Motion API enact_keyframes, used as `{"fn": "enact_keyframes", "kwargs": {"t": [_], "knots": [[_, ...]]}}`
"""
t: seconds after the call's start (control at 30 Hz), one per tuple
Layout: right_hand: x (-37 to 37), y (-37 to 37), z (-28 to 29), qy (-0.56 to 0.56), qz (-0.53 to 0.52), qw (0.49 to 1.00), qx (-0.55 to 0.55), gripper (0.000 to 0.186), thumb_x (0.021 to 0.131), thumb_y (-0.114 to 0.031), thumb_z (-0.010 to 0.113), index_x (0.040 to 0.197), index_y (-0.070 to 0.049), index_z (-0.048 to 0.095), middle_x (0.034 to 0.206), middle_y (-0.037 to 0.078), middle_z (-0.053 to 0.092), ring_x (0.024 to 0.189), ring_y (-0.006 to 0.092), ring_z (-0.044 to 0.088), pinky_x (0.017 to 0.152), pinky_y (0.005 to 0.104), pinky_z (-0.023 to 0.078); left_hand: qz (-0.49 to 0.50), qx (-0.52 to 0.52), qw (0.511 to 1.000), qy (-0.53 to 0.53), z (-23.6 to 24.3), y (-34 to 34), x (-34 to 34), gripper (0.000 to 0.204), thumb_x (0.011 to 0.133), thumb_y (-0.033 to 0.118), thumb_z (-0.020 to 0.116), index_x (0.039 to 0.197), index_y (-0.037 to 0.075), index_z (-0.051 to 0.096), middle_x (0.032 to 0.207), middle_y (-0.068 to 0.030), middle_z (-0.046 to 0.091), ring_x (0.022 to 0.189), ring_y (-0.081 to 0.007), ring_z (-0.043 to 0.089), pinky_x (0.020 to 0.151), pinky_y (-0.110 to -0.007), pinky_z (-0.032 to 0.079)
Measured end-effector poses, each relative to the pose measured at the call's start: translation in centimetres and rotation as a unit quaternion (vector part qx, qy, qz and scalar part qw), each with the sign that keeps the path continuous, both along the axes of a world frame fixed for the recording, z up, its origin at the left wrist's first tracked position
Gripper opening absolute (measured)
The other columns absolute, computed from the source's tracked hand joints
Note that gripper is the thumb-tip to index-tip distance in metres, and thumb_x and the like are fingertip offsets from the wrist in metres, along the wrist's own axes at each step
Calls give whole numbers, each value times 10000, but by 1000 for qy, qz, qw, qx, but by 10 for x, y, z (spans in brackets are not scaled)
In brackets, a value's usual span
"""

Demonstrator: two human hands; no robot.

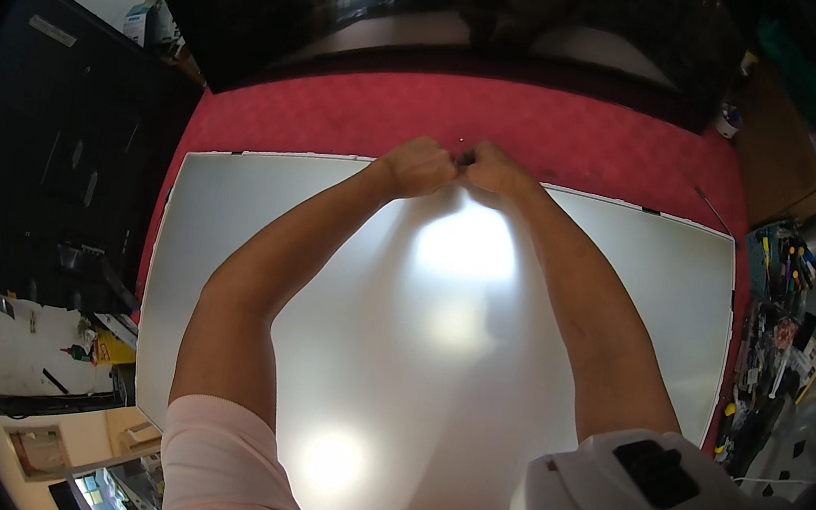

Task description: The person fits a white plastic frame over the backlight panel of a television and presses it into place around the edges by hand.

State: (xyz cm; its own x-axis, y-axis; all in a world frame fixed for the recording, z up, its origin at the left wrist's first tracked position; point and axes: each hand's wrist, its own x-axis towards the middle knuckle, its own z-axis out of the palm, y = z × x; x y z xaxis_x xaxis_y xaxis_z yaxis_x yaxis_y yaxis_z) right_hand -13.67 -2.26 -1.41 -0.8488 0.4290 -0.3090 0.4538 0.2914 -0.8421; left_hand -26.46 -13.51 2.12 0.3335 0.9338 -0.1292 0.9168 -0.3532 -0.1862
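The left hand (pixel 420 168) and the right hand (pixel 493 172) are close together at the middle of the far edge of a big white sheet (pixel 414 377). Their fingers are curled in, and a small dark bit (pixel 465 159) shows between them. I cannot tell what it is or which hand grips it.

The sheet lies flat with its shiny face up. Its long way runs from left to right. Small dark clips (pixel 651 211) sit along its far edge.

Past that edge is a wide band of red cloth (pixel 323 114) on the surface, with only thin red strips at the sheet's left and right sides. A big black screen (pixel 515 25) is beyond the sheet. A large black panel (pixel 48 144) is left of it, and many tools (pixel 792 261) lie to its right.
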Motion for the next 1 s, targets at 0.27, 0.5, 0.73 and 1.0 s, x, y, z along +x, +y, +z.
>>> {"fn": "enact_keyframes", "kwargs": {"t": [0.27,0.5,0.73,1.0], "knots": [[-3,7,-17,32,13,999,31,306,735,-146,672,1001,6,670,954,182,670,908,258,636,789,360,479,-1,3,1000,-23,-3,3,1,124,712,80,620,832,52,640,791,-112,638,703,-285,636,607,-393,511],[-1,-1,2,15,24,999,35,309,732,-141,674,1003,6,668,950,175,672,900,259,637,778,364,481,10,21,997,-72,0,-5,-5,96,694,74,617,785,44,619,798,-104,612,704,-281,618,613,-393,502],[-1,2,-3,11,23,999,39,273,760,-134,669,988,15,668,897,143,673,843,224,628,761,349,472,80,42,981,-172,3,-9,-1,81,702,58,631,778,31,633,819,-107,624,735,-289,621,640,-395,497],[-1,5,-9,37,27,999,1,223,757,-127,676,925,20,678,810,108,662,781,195,616,720,336,474,136,47,941,-307,2,-17,-8,111,788,82,609,839,30,691,830,-151,668,779,-316,641,685,-411,499]]}}
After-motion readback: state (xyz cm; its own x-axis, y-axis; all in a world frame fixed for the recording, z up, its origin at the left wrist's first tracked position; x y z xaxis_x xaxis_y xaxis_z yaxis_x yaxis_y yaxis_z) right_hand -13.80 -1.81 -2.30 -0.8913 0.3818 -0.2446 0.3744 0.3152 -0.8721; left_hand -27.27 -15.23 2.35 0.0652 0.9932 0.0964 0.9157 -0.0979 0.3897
